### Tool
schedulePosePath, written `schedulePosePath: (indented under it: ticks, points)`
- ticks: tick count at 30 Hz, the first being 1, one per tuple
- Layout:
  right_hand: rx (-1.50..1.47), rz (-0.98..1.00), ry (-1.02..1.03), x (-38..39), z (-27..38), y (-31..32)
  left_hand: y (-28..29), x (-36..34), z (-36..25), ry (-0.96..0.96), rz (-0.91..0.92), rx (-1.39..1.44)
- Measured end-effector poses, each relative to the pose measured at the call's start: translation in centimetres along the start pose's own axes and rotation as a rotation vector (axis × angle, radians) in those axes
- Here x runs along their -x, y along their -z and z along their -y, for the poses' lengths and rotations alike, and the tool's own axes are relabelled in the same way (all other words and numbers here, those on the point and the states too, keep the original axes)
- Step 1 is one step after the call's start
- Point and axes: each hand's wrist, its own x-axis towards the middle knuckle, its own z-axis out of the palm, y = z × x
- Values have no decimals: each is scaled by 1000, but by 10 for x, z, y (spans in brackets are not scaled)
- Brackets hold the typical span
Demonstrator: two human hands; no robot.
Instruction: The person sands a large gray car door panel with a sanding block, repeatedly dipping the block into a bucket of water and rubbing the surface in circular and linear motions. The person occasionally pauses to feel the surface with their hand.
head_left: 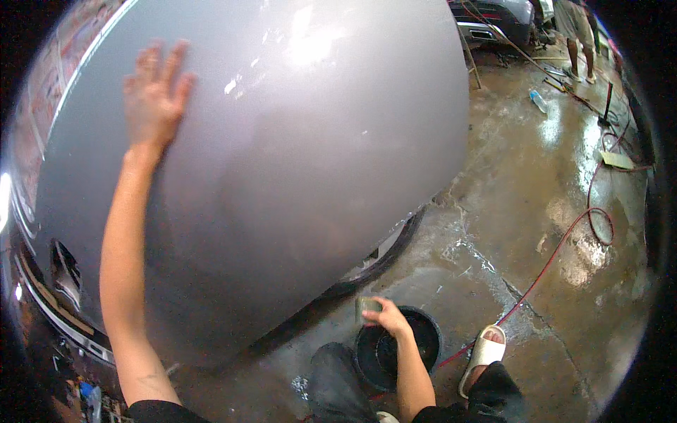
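Observation:
My left hand [154,102] lies spread, slightly blurred, on the large matte grey car panel [296,176], in its upper left part, with the arm stretched up across it. Low in the view, my right hand [384,317] grips a small greenish-grey block [364,310], like a pad or sponge, over the rim of a black bucket [431,359] on the wet floor. A dark door handle opening [65,271] shows at the panel's left side, and pale smears mark its upper part.
My sandalled foot [491,345] is right of the bucket. A red hose [560,250] loops over the wet concrete floor [522,183]. A plastic bottle [538,100], another car [497,17], a person's legs [578,49], poles and cords are at the upper right.

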Motion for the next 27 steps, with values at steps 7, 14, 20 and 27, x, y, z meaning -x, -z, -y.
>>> schedulePosePath:
  ticks: [7, 14, 20, 27]
  points:
    - [376, -522, -686, -28, -202, 95, -4, 20, 8, 117, -114, 51]
    - [8, -1024, -586, -10, -271, 141, 21, 9, -17, 304, -64, 171]
    - [-600, -700, 24, 22, -73, 27, 38, 18, -6, 357, 92, 152]
    - [-60, -237, 946, 10, 311, -184, 40, 43, -21, 256, 58, 261]
